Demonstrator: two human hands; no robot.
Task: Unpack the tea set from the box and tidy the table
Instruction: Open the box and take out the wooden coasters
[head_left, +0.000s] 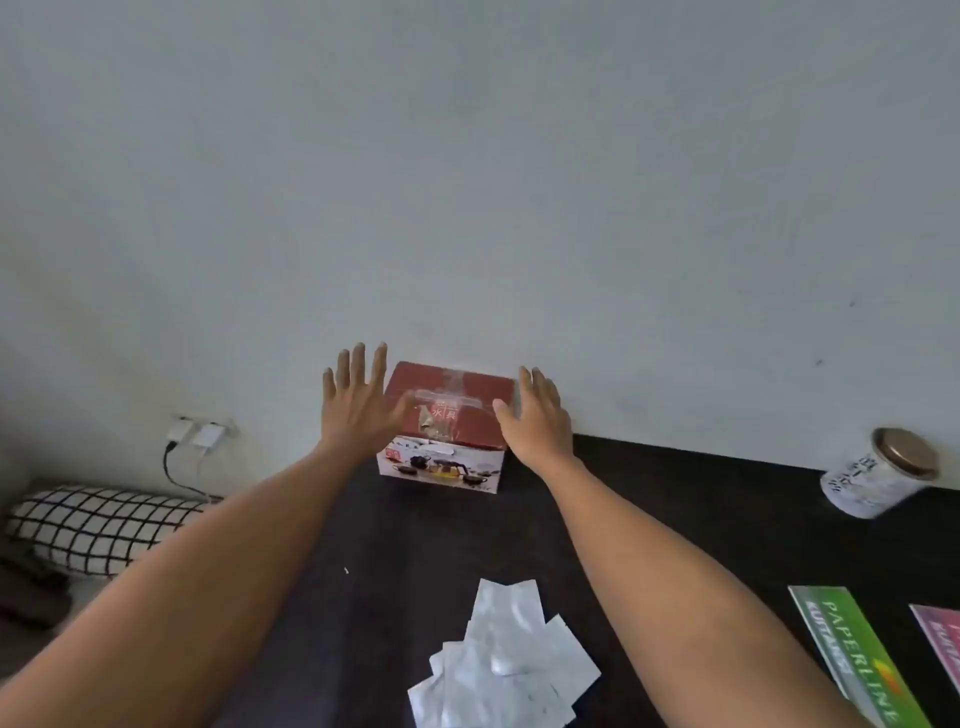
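Note:
A red-topped tea set box (451, 410) with a picture of teaware on its white front stands shut and taped at the far edge of the black table (675, 499), against the wall. My left hand (358, 400) is at the box's left side with fingers spread. My right hand (537, 413) is at its right side, fingers also apart. Both hands flank the box; whether they touch it is unclear.
Several silvery foil packets (506, 665) lie near the front of the table. A white tin with a bronze lid (878, 473) stands at the far right. Green (857, 660) and pink (943, 639) paper packs lie at the right edge. A checked pillow (98, 525) and wall chargers (200, 434) are left.

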